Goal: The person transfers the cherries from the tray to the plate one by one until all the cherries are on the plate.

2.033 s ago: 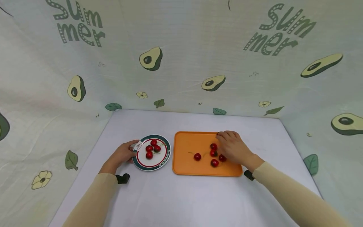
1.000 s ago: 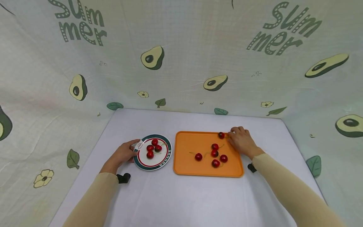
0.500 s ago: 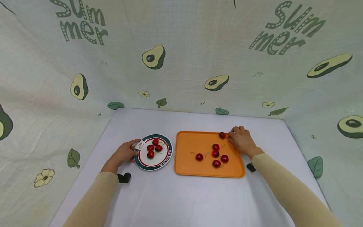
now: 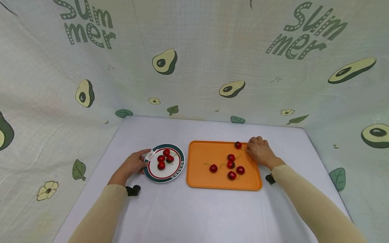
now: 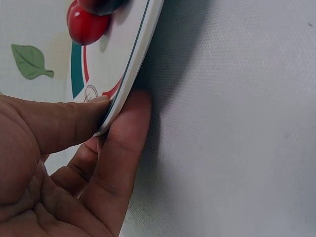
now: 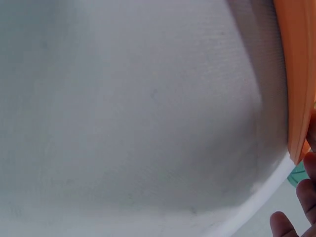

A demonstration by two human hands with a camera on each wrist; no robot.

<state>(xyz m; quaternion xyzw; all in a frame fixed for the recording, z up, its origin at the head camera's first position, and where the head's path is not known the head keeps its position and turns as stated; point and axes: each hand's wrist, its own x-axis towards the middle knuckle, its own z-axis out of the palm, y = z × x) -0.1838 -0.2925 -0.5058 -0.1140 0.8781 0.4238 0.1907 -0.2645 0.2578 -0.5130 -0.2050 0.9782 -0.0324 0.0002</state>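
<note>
The person's left hand (image 4: 133,162) has the round plate (image 4: 164,180) by its left edge in a close grip, the thumb laid over the rim and the fingers tucked beneath. Four cherries (image 4: 161,165) sit together on the plate, near the left end of the orange tray (image 4: 199,155) on the white worktop (image 4: 182,212). The right hand (image 4: 261,152) is at the tray's far right corner; its fingertips are mostly hidden from me, so I can't tell how closed that grip is or whether it holds anything. One cherry (image 4: 238,145) lies just beside it, at the tray's far edge. Five more cherries (image 4: 232,175) are on the tray, four grouped right of the middle, one apart to the left. An avocado-printed cloth (image 4: 194,50) hangs behind.
</note>
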